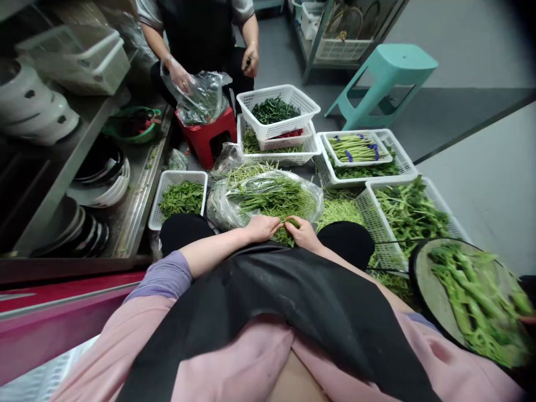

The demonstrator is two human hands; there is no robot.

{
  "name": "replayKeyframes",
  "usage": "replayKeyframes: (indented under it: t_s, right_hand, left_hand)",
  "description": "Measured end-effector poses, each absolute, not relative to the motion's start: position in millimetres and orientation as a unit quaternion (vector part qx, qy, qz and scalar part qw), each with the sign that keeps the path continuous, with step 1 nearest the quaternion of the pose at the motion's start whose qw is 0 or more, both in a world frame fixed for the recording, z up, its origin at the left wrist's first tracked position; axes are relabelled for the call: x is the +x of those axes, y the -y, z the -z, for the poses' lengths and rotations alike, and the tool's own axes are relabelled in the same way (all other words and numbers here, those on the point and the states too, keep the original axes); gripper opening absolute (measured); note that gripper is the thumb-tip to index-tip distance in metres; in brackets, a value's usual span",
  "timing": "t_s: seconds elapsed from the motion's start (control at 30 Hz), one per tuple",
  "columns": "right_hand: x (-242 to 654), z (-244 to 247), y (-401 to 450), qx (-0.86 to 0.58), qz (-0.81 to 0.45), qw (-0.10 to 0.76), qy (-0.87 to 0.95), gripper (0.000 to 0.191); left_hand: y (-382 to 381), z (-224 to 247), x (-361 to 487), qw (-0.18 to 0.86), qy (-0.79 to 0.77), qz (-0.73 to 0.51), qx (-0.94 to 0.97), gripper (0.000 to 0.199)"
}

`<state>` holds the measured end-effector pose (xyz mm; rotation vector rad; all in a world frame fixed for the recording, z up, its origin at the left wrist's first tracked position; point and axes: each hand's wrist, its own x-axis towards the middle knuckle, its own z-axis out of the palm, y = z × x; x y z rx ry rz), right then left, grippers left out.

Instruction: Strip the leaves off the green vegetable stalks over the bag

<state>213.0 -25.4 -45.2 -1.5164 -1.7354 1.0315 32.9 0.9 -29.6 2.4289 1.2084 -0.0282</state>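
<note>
- At six o'clock of the clear plastic bag (218, 206), we see both bare hands meeting just above the black apron (288, 290), between the knees.
- Our left hand (263, 228) has thumb and fingers pinched together on a green sprig (287, 237).
- Our right hand (304, 233) comes in from the other side, fingertips closed on the same sprig (its leafy part hangs below them), with the two hands nearly touching.
- The bag stands wide open at the middle of our clock, holding a heap of long-stemmed greens (272, 195).
- At nine o'clock, just beside the bag, we find a small white basket (184, 175) of loose leaves; farther out that way, stacked plates (111, 192) sit on a metal shelf.
- Toward eleven, a co-worker in a dark apron has one hand (180, 75) at a clear bag (201, 103) on a red stool (209, 137); the other hand (250, 60) holds something dark green, too small for us to name.
- At twelve, white baskets (263, 131) are stacked, with dark green vegetables (276, 110) on top and something red beneath.
- At two, a white tray (364, 164) carries green stalks (355, 148) bound with purple bands.
- Around three, we have a large basket (383, 223) full of leafy stalks.
- Near four, a round board (429, 285) bears thick green stems, partly blurred.
</note>
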Motion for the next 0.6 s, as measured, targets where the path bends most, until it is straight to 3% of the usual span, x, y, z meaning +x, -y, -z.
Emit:
replayKeyframes:
  t_s: [0.07,0.17,0.2,0.27,0.4,0.5,0.6]
  right_hand:
    - [219.6,43.3,27.7,-0.541,-0.392,0.258,0.697,0.029]
    - [227.6,36.4,28.7,-0.493,-0.306,0.11,0.807,0.015]
    - [227.7,33.6,26.8,-0.498,-0.283,0.097,0.814,0.013]
    - [225.3,28.7,17.7,-0.55,-0.268,0.177,0.771,0.015]
    - [236.4,24.7,-16.5,-0.667,-0.296,0.444,0.52,0.019]
    - [273.7,20.3,-37.0,-0.72,-0.248,0.536,0.364,0.009]
    - [305.9,4.1,-45.6,-0.667,-0.159,0.662,0.303,0.004]
  left_hand:
    - [-5.7,30.9,30.0,0.206,-0.378,0.041,0.902,0.038]
    - [-16.3,23.7,32.3,0.214,-0.285,0.11,0.928,0.026]
    - [-19.9,18.9,35.9,0.215,-0.28,0.115,0.928,0.024]
    - [-24.5,7.6,46.4,0.204,-0.339,0.075,0.915,0.029]
    - [-18.0,-1.8,64.3,0.209,-0.415,-0.012,0.885,0.045]
    - [-17.4,18.5,62.6,0.244,-0.369,0.036,0.896,0.044]
    - [-31.6,52.4,53.5,0.248,-0.434,0.052,0.865,0.036]
